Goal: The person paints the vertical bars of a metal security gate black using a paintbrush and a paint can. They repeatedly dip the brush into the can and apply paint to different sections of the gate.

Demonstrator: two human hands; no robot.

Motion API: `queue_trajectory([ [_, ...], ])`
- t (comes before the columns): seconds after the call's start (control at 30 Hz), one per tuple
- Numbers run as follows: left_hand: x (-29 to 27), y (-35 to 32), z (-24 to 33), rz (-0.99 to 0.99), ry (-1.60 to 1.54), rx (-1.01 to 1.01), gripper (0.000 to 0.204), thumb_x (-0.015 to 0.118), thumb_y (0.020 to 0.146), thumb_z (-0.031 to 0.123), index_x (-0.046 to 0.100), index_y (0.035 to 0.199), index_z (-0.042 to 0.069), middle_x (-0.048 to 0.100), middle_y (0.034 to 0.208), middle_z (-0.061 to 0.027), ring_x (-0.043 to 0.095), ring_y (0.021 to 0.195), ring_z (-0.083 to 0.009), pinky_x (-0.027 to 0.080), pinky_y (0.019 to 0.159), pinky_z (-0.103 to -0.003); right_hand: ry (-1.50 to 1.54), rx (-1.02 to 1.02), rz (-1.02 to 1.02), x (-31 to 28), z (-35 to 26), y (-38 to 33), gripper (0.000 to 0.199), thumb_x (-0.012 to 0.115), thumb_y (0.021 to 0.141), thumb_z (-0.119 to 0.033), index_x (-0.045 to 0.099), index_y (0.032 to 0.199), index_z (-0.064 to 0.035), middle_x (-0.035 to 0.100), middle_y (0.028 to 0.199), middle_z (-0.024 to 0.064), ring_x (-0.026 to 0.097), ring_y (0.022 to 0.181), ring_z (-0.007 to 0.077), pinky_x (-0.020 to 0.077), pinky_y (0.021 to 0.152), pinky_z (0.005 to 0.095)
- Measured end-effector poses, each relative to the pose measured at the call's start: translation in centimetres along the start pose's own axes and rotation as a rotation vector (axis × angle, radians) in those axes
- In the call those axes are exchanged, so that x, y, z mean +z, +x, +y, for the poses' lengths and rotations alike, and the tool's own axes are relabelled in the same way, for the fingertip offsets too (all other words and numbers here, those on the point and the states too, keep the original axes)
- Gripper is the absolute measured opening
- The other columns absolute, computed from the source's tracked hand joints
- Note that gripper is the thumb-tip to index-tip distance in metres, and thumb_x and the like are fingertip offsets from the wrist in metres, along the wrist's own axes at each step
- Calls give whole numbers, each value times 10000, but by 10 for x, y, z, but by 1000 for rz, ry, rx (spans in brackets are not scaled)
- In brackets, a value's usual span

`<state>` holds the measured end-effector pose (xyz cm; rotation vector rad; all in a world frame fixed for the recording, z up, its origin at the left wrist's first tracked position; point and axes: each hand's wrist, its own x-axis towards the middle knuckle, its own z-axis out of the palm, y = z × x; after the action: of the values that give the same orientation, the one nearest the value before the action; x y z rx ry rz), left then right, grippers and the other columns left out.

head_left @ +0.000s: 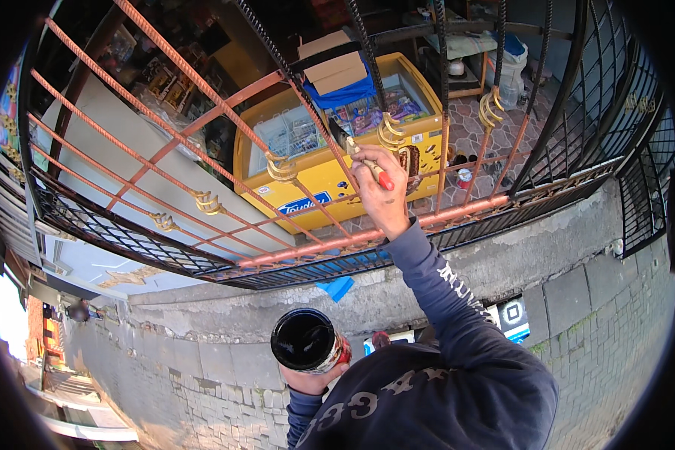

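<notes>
My right hand (382,186) is closed around a paintbrush (385,179) with a red-ended handle. Its dark bristles (341,135) lie at or against a slanting bar of a metal window grille (450,214); exact contact is hard to make out. Some grille bars are glossy black, others are reddish brown. Gold curled ornaments (281,168) sit on several bars. Lower down, my left hand (307,380) grips a paint can (340,354), held upright near my body, with black paint inside.
Behind the grille stands a yellow chest freezer (330,187) with a glass top, a cardboard box (334,71) on it. A concrete ledge (487,259) runs below, with a blue scrap (337,288) beside it. Grey paving (592,360) lies around me.
</notes>
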<state>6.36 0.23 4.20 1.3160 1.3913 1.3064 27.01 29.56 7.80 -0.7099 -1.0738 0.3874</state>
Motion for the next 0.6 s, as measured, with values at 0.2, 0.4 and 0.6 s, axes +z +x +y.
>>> queue_trajectory([
  [0.2,-5,-3,-4,35,103,85,1091,1020,553,142,403,1441,-5,648,1306,-146,655,1180,-252,508,1057,-404,8,39,-106,-4,6,-4,143,673,850,36,701,983,-7,701,1061,160,705,957,288,554,848,358],
  [0.4,-5,-10,-5,53,120,43,1089,1020,548,142,409,1437,-8,647,1308,-143,652,1185,-249,501,1065,-402,-4,-4,-220,-11,12,-11,143,673,860,36,707,994,-3,706,1076,173,703,970,286,554,853,363],
  [0.6,-4,-15,-3,63,228,46,1107,1031,529,204,426,1431,-8,658,1288,-139,650,1192,-258,495,1072,-402,-18,30,-143,-11,16,-16,134,664,862,26,709,984,-3,707,1101,166,698,998,286,548,873,371],
])
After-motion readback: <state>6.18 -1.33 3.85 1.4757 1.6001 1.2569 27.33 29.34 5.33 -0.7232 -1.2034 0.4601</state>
